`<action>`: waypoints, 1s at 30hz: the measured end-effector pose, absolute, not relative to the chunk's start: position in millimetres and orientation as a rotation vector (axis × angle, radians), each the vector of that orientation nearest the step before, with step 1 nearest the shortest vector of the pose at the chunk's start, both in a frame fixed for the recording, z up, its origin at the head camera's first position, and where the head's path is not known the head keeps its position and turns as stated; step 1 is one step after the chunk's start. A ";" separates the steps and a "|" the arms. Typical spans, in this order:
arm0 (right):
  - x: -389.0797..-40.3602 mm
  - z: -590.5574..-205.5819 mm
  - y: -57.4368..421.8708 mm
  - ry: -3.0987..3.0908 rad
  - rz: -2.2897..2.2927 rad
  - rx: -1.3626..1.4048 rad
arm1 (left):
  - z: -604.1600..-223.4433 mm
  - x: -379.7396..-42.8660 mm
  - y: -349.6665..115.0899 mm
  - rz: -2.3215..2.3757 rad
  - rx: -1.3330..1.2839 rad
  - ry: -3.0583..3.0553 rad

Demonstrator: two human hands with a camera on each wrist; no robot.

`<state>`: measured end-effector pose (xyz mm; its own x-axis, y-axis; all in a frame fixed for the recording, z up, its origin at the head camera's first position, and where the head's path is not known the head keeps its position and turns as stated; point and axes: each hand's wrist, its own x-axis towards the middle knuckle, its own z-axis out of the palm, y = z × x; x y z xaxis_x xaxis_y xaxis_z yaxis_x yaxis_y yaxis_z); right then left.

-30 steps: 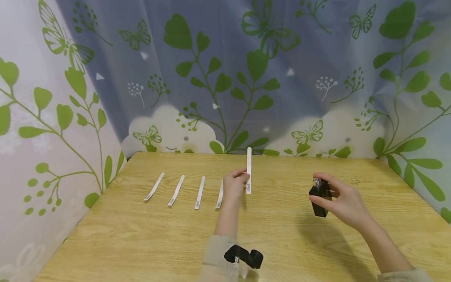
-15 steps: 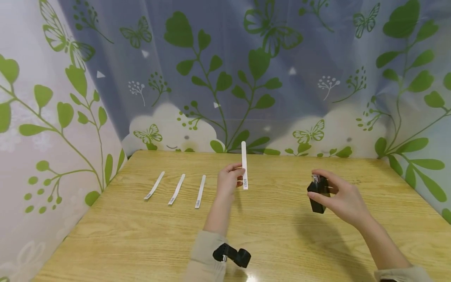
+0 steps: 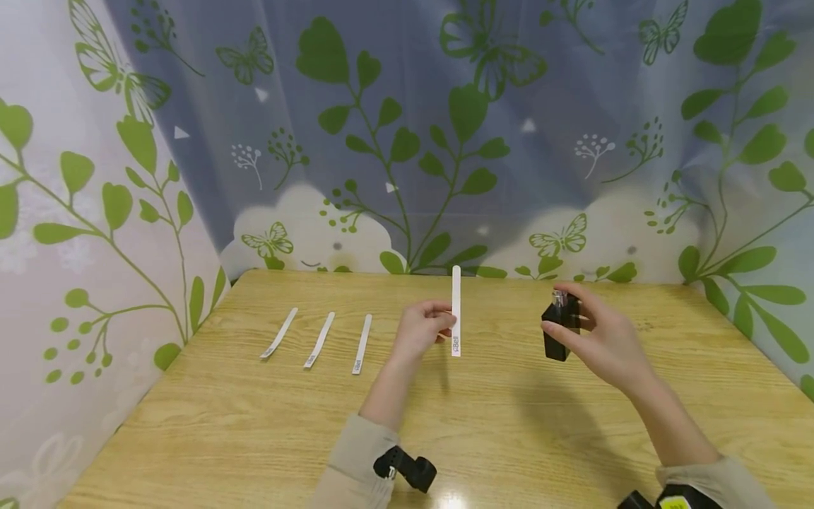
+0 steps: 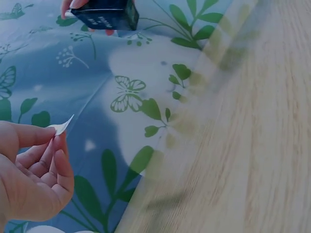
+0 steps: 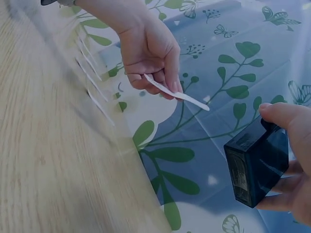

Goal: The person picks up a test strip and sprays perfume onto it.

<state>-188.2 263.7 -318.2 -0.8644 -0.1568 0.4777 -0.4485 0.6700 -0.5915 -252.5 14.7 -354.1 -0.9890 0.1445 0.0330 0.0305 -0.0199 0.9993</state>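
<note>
My left hand [image 3: 416, 329] pinches a white paper scent strip [image 3: 456, 311] between thumb and fingers, upright above the table, its printed end down. The left wrist view shows the strip [image 4: 62, 127] curving slightly out of the pinch. To the right, my right hand [image 3: 607, 339] holds a black perfume bottle [image 3: 556, 338] off the table, thumb on its side and index finger at the clear sprayer neck on top. Strip and bottle are apart. The bottle [image 5: 250, 160] looks square-edged and glossy in the right wrist view.
Three more scent strips lie spaced in a row at the left: one far left [image 3: 280, 334], a middle one [image 3: 319, 341] and one nearest my left arm [image 3: 362, 344]. The wooden table [image 3: 254, 438] ends at a leaf-patterned curtain [image 3: 356, 141] behind.
My right hand has brought the bottle left and slightly up, closer to the strip. My left hand shifted left, then the strip swung back right. A fourth lying strip is now out of sight behind my left arm.
</note>
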 end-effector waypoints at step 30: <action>-192.6 -312.4 266.5 -2.330 0.689 0.577 | -359.9 -249.4 15.6 1.983 0.289 2.282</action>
<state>-192.6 266.5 -312.4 -0.7036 -0.2223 0.6750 -0.5536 0.7669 -0.3245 -249.4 15.6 -359.9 -0.9765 0.2106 0.0456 0.0745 0.1317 0.9885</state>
